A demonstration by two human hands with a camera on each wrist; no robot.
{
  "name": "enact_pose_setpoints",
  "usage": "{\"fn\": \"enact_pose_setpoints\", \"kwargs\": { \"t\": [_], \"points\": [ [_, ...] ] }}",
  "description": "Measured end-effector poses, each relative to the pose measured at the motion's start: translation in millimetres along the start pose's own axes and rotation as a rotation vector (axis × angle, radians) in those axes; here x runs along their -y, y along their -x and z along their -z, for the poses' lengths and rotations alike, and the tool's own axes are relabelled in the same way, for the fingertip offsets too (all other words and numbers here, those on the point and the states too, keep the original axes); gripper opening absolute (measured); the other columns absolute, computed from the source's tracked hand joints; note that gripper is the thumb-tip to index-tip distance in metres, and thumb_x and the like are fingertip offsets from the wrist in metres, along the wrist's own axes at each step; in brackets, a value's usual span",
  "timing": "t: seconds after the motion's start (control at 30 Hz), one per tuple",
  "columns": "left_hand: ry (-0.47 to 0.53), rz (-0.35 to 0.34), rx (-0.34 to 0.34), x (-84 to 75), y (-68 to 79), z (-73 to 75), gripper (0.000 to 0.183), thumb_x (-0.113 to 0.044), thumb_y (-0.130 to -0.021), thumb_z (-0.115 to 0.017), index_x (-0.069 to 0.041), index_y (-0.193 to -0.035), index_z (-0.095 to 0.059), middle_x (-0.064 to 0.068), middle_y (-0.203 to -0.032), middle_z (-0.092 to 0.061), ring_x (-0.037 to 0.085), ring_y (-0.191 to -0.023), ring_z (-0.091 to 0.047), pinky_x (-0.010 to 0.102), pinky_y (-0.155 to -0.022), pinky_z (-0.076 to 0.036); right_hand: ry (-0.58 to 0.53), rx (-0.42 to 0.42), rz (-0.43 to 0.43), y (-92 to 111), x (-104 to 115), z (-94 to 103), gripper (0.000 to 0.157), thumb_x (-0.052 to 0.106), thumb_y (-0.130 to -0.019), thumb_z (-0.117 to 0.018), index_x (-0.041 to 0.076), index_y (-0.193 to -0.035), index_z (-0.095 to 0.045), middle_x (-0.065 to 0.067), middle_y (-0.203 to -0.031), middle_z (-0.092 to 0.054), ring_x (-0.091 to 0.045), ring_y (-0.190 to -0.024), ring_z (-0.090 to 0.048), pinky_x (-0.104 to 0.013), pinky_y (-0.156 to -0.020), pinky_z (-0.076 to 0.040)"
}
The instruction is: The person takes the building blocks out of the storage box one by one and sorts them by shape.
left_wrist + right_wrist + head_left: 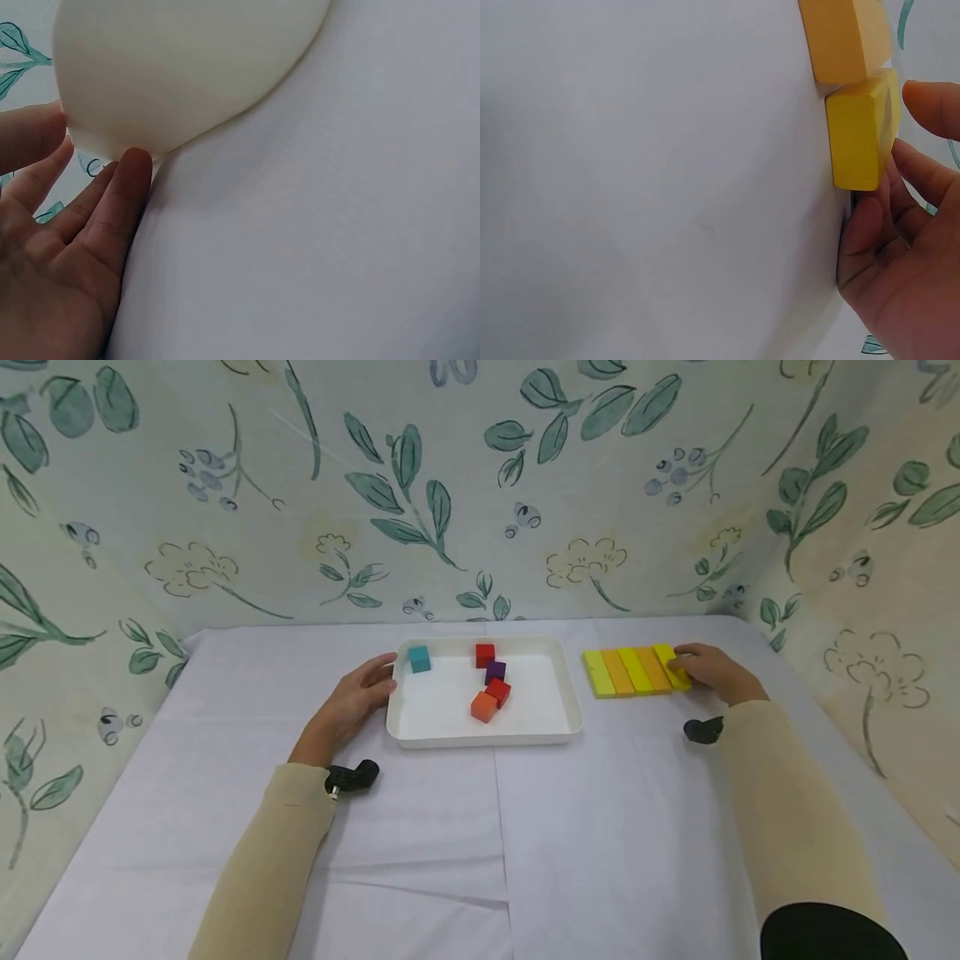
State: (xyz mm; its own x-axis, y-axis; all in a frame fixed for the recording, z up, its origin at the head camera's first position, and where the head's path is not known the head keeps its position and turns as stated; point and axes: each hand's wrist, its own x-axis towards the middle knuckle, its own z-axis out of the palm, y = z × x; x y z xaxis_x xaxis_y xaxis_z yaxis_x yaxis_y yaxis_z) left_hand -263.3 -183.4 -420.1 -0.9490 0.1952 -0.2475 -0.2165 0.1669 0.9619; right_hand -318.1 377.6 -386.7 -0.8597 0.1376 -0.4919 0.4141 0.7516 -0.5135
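Note:
A shallow white tray point(442, 733) lies on the table with a teal cube point(419, 659), a red cube point(485, 655), a purple cube point(495, 672), a second red cube point(498, 692) and an orange cube point(483, 707) in it. At its left wall, my left hand point(355, 700) touches the tray with fingers loosely extended. Right of the tray, several yellow and orange rectangular blocks point(628, 672) lie flat in a row. My right hand point(711, 671) is beside the end yellow block point(853, 142); its fingers rest against the side, while the thumb stays apart from it.
A white cloth point(420, 852) with creases covers the table. Behind it and at both sides hang leaf-patterned fabric walls point(480, 527). Black wrist devices point(352, 775) sit at both sleeve cuffs.

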Motion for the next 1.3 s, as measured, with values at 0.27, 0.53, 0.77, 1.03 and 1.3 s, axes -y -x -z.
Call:
{"fn": "enact_pose_setpoints", "kwargs": {
  "t": [0.27,0.53,0.77,1.03,1.3],
  "points": [
    [-0.002,-0.022,0.010,-2.5,-1.4,0.1,0.061,-0.016,-0.102,-0.052,-0.023,-0.157,-0.027,0.008,-0.166,-0.025,0.031,-0.149,-0.035,0.047,-0.125,-0.026,-0.010,-0.129,-0.019,2.6,14.8,-2.2,0.071,0.036,-0.104,-0.038,0.001,-0.158,-0.008,-0.033,-0.157,-0.021,-0.045,-0.132,-0.034,-0.060,-0.120,-0.029],
    [0.003,-0.031,0.019,-1.6,-2.5,-1.6,0.061,-0.015,-0.102,-0.053,-0.021,-0.157,-0.028,0.009,-0.165,-0.027,0.031,-0.148,-0.036,0.048,-0.124,-0.028,0.108,-0.242,0.049,11.0,59.3,-3.5,0.071,0.032,-0.103,-0.045,0.004,-0.158,-0.012,-0.031,-0.158,-0.023,-0.050,-0.138,-0.030,-0.066,-0.115,-0.031],
    [-0.005,-0.037,0.027,-4.7,-1.9,-0.7,0.061,-0.016,-0.102,-0.052,-0.022,-0.157,-0.027,0.009,-0.165,-0.027,0.032,-0.148,-0.036,0.048,-0.124,-0.028,0.163,-0.220,0.190,32.2,96.9,-6.0,0.070,0.032,-0.103,-0.047,0.005,-0.158,-0.014,-0.032,-0.158,-0.024,-0.050,-0.135,-0.032,-0.067,-0.115,-0.031],
    [0.014,-0.022,0.022,-0.5,-2.4,1.6,0.061,-0.015,-0.102,-0.052,-0.022,-0.157,-0.027,0.009,-0.165,-0.026,0.032,-0.148,-0.036,0.047,-0.124,-0.028,0.290,-0.122,0.421,62.7,153.0,-30.1,0.062,0.027,-0.101,-0.052,0.008,-0.155,-0.028,-0.026,-0.155,-0.035,-0.045,-0.139,-0.037,-0.063,-0.114,-0.036],
    [0.005,-0.027,0.018,2.2,-1.5,2.4,0.061,-0.015,-0.102,-0.051,-0.023,-0.157,-0.027,0.009,-0.165,-0.026,0.032,-0.148,-0.036,0.047,-0.125,-0.026,0.399,-0.082,0.584,88.1,187.4,-56.2,0.055,0.024,-0.098,-0.057,0.012,-0.149,-0.041,-0.017,-0.151,-0.046,-0.037,-0.137,-0.045,-0.057,-0.111,-0.044]
  ]
}}
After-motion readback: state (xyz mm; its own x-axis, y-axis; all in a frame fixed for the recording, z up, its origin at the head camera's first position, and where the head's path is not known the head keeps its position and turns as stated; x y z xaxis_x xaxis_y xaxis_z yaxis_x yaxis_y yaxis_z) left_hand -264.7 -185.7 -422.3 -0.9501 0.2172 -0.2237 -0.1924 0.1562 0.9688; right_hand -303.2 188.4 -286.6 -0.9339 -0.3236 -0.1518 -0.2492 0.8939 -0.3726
